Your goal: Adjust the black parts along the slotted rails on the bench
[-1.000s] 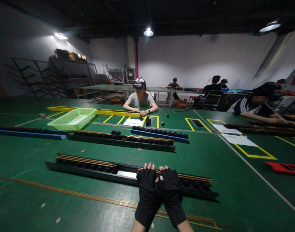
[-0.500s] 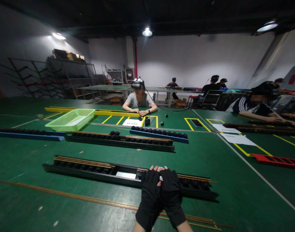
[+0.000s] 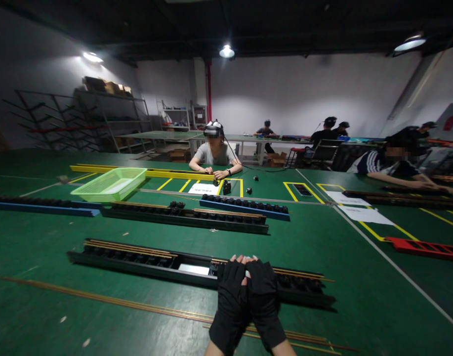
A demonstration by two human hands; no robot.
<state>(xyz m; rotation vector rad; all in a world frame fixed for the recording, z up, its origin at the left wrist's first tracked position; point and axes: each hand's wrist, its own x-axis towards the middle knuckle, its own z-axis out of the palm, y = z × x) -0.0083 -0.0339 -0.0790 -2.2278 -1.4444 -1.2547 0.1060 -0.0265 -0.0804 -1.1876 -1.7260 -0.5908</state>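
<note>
My left hand [image 3: 231, 291] and my right hand [image 3: 262, 291], both in black fingerless gloves, lie side by side across the nearest black rail [image 3: 144, 270]. Their inner edges touch, and the bare fingertips reach the rail's far side. Fingers are laid out flat on top, with nothing seen gripped in them. What lies under the palms is hidden. Black parts line the rail's channel, topped by thin brass-coloured rods [image 3: 128, 247] on the left and more rods [image 3: 304, 273] on the right. A white patch [image 3: 194, 269] shows in the gap left of my hands.
Long loose rods [image 3: 111, 297] lie nearer me, passing under my wrists. Beyond the rail are another black rail [image 3: 226, 223], a blue rail [image 3: 248, 207] and a green basket [image 3: 78, 192]. A co-worker [image 3: 216, 153] sits opposite; another person [image 3: 382, 165] works at right, near a red frame [image 3: 426, 248].
My hands stay in place on the rail. Across the table, the co-worker's hands have shifted slightly; the whole view has moved a little.
</note>
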